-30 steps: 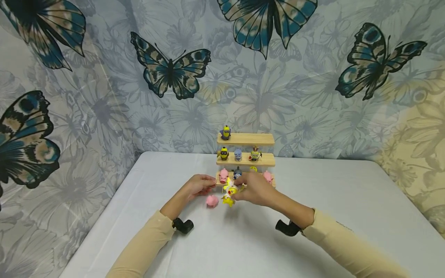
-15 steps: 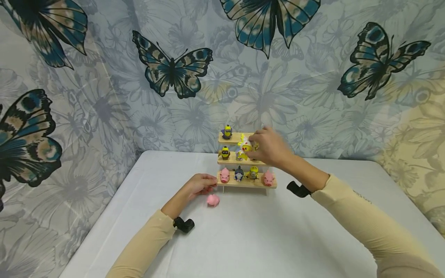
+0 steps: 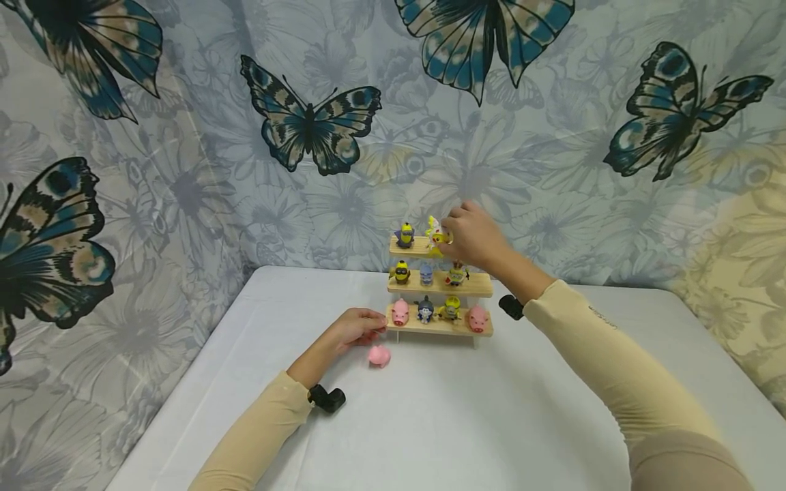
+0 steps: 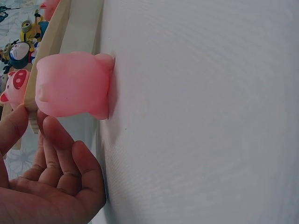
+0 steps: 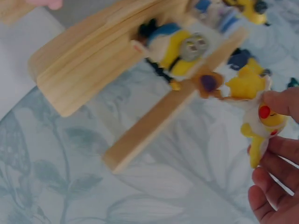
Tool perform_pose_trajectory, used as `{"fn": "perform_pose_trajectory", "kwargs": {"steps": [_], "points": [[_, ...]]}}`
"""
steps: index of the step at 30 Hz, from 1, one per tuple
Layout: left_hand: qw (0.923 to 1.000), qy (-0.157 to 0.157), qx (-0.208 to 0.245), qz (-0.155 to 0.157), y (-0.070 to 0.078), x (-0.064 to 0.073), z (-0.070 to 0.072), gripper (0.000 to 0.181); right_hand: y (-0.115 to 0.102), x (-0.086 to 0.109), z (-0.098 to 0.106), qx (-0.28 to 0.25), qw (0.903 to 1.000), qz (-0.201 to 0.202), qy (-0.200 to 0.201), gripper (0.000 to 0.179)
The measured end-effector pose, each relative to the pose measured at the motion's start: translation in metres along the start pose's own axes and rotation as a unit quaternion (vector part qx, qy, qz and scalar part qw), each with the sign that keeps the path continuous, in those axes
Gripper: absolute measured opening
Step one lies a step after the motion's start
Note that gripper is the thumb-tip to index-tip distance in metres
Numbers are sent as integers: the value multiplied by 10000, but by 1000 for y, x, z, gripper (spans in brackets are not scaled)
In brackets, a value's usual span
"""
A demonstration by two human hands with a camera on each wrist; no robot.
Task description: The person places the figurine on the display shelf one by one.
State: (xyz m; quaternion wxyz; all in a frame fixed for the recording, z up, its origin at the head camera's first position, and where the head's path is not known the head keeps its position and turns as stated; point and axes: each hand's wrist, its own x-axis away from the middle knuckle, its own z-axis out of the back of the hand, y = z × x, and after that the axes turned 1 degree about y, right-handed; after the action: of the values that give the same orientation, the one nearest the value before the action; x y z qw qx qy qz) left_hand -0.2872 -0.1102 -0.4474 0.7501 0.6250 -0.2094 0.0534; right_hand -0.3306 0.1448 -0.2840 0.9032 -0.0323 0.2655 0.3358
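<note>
Resting on the counter, the left hand lay with loosely curled fingers holding nothing, beside a pink pig. Farther back, right hand fingers pinched a yellow figure at the shelf's top tier.

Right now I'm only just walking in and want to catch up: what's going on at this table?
A person's right hand holds a yellow toy at the top tier of a small wooden shelf lined with little figures. The left hand rests on the white table by the shelf's bottom tier, beside a loose pink pig.
</note>
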Motion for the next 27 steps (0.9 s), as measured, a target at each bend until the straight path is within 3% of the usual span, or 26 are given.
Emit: {"fn": "perform_pose_trajectory", "kwargs": {"steps": [13,27], "points": [[10000,31,-80,32,0,1,-2,27,14,-9,-30,564,9982,-169,126,26],[9999,92,-8,73,1,1,-1,26,19,-11,-35,10,9995,-252,166,37]]}}
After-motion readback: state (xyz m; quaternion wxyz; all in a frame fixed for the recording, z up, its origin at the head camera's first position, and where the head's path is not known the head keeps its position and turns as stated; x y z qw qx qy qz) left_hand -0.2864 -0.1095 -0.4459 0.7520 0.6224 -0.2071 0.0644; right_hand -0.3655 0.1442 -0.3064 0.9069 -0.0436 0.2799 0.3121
